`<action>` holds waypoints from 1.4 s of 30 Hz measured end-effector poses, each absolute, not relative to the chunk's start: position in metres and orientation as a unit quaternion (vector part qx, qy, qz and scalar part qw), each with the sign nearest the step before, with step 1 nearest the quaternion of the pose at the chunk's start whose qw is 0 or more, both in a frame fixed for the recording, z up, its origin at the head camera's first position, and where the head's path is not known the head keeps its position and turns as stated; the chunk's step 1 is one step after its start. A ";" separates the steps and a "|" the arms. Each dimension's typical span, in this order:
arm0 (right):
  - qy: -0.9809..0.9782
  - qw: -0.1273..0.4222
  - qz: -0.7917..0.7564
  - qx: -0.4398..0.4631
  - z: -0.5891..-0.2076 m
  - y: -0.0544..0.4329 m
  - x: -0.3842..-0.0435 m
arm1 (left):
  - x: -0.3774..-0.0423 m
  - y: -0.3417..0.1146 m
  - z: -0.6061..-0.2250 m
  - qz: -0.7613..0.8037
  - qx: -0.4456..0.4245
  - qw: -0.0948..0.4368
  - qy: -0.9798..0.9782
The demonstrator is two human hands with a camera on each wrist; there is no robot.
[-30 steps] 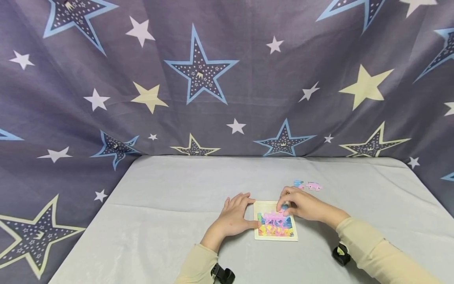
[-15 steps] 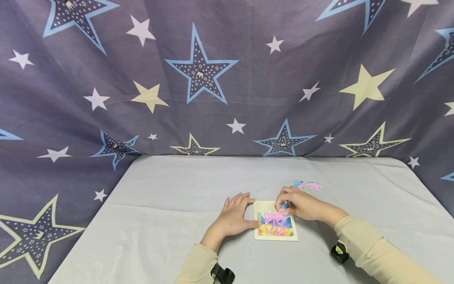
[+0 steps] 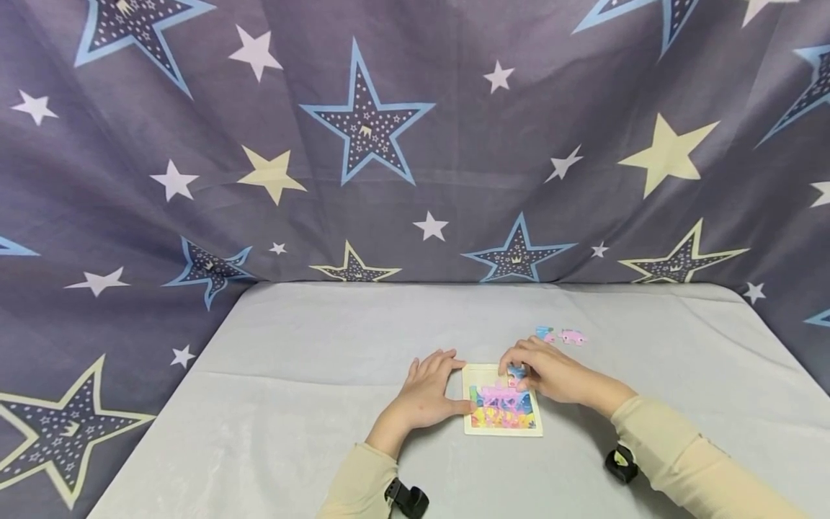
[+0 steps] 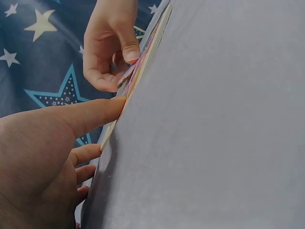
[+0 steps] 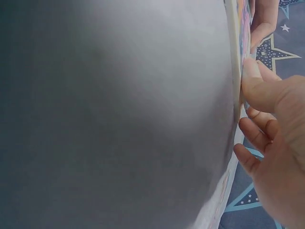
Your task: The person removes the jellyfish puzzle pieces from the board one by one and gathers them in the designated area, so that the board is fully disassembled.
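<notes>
A shallow jigsaw tray [image 3: 502, 432] with a pale frame lies on the cloth, its lower part filled with pink, blue and yellow picture pieces. My left hand [image 3: 424, 396] rests at its left side, fingers extended, thumb on the frame's edge and a fingertip by the upper left corner. Over the tray's upper right part, my right hand [image 3: 551, 371] pinches a blue and pink puzzle piece [image 3: 516, 375] between thumb and fingers. In the left wrist view this puzzle piece [image 4: 126, 76] is tilted against the tray. The right wrist view mostly hides it behind the thumb.
Two loose pieces lie beyond my right hand: a blue and pink piece [image 3: 545, 334] and a pink piece [image 3: 573, 336]. A light grey cloth [image 3: 311, 432] covers the table. A star-patterned curtain [image 3: 415, 158] hangs along the back and sides.
My right hand has shifted slightly left with the puzzle piece, more of which now shows. The left hand keeps its place on the tray's edge.
</notes>
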State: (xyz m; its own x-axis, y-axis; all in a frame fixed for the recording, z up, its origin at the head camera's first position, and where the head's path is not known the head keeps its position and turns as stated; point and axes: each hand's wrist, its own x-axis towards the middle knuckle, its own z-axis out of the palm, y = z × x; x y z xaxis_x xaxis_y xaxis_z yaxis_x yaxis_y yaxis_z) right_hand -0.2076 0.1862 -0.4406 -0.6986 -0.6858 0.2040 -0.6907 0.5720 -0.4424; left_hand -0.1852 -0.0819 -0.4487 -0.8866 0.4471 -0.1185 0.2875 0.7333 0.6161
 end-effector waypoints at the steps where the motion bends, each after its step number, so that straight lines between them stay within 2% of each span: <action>1: -0.888 0.005 0.252 0.385 -0.440 0.186 -0.208 | -0.185 -0.082 -0.449 0.306 0.201 0.128 0.922; 9: -0.895 -0.021 0.269 0.354 -0.437 0.185 -0.208 | -0.185 -0.080 -0.448 0.308 0.195 0.130 0.922; 22: -0.884 -0.040 0.305 0.353 -0.434 0.188 -0.208 | -0.185 -0.081 -0.449 0.309 0.195 0.127 0.922; 29: -0.871 -0.072 0.361 0.325 -0.431 0.192 -0.208 | -0.187 -0.080 -0.453 0.311 0.192 0.128 0.922; 42: -0.887 -0.024 0.345 0.306 -0.423 0.213 -0.210 | -0.188 -0.080 -0.455 0.310 0.192 0.129 0.922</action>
State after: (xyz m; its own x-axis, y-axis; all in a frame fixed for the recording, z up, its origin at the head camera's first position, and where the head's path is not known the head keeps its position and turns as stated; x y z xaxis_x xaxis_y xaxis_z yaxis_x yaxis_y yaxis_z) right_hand -0.2102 0.2129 -0.4233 -0.8111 -0.5602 0.1681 -0.5268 0.5749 -0.6261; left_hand -0.1881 -0.0801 -0.4555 -0.8934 0.4334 -0.1184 0.2742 0.7346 0.6206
